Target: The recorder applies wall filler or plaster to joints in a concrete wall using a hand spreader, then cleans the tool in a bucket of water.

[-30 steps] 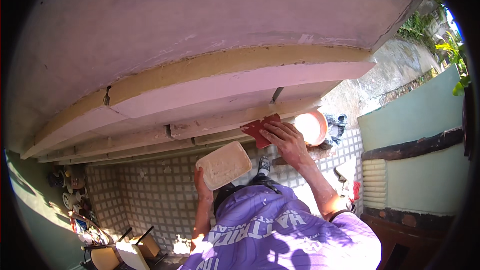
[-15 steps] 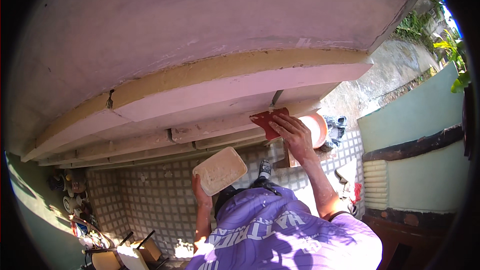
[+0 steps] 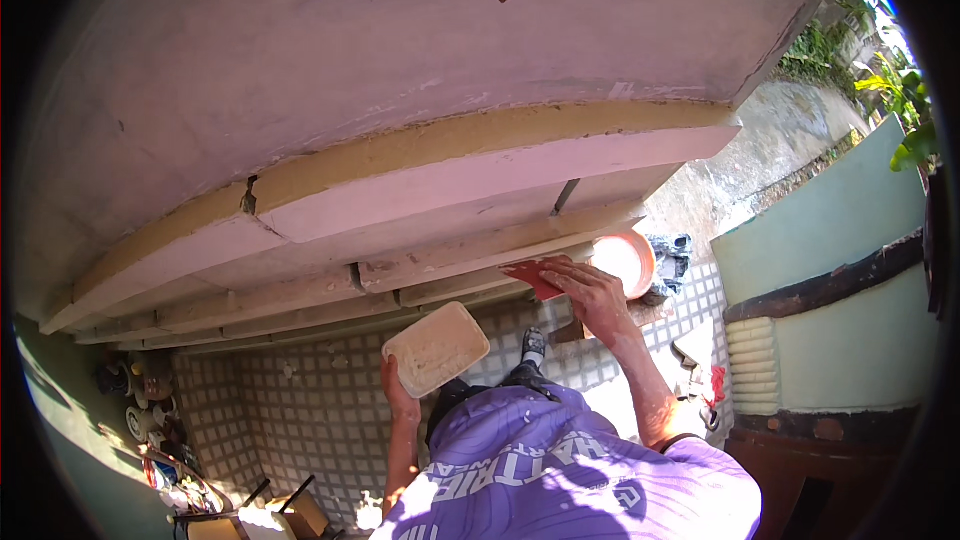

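My left hand [image 3: 400, 390] is closed on the edge of a pale rectangular plastic tub [image 3: 437, 348], smeared inside with a beige paste like filler. In my right hand [image 3: 598, 300] is a flat red spreader [image 3: 535, 275], pinched between thumb and fingers. Pale paste marks its far edge. The spreader is at the lower edge of the pinkish stepped ledge [image 3: 490, 255]; whether it touches is unclear. Above it a dark slot [image 3: 565, 197] cuts the ledge, and a cracked gap [image 3: 249, 195] shows farther left.
An orange-rimmed bucket [image 3: 645, 265] stands beyond my right hand, beside dark crumpled plastic [image 3: 668, 268]. A chair [image 3: 265, 520] and assorted clutter [image 3: 150, 420] lie at left. Green walls [image 3: 850, 340] bound the right side. Tiled floor [image 3: 330, 420] is below me.
My right hand has brought the red spreader down from the ledge's face beneath the dark slot, tilting it. The tub has barely moved. The view has shifted slightly.
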Demonstrator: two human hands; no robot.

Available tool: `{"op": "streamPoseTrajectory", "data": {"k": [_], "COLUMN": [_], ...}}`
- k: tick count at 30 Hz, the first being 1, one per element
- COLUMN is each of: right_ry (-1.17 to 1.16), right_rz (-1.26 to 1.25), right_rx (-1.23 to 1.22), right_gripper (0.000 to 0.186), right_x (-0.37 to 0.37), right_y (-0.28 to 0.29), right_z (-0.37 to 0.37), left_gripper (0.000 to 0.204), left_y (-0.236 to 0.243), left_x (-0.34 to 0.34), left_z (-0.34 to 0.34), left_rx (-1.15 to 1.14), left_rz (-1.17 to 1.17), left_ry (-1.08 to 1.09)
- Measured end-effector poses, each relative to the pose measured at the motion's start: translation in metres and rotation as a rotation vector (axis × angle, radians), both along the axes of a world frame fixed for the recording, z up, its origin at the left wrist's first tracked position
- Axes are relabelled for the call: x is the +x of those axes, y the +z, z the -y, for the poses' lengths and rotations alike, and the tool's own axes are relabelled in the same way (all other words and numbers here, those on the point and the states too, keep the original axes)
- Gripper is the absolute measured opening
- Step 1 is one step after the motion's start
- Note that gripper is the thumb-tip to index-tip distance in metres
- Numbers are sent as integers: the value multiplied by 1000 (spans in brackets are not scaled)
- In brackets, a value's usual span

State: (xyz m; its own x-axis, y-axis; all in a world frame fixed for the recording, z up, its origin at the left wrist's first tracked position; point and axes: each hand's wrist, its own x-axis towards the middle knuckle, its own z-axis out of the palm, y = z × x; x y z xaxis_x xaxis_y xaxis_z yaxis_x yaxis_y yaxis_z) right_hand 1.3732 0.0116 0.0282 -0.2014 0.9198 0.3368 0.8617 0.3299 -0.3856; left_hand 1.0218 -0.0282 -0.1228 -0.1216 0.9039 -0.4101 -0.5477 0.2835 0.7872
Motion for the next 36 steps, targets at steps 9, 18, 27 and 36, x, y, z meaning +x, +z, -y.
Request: {"op": "streamPoseTrajectory", "data": {"k": [9, 18, 27, 36], "right_ry": [-74, -53, 18, -92], "right_rz": [125, 74, -12, 49], "right_rx": [85, 153, 143, 182], "right_gripper": [52, 55, 53, 48], "right_x": [-50, -72, -141, -106], "right_y": [-2, 1, -2, 8], "right_z": [-8, -17, -20, -24], "left_gripper": [52, 52, 48, 46], "left_y": [7, 6, 2, 2], "left_x": [-16, -39, -64, -93], "left_z": [-1, 3, 5, 11], "left_rx": [6, 2, -10, -2], "left_rz": [-41, -1, 39, 33], "left_ry": [-41, -49, -23, -25]}}
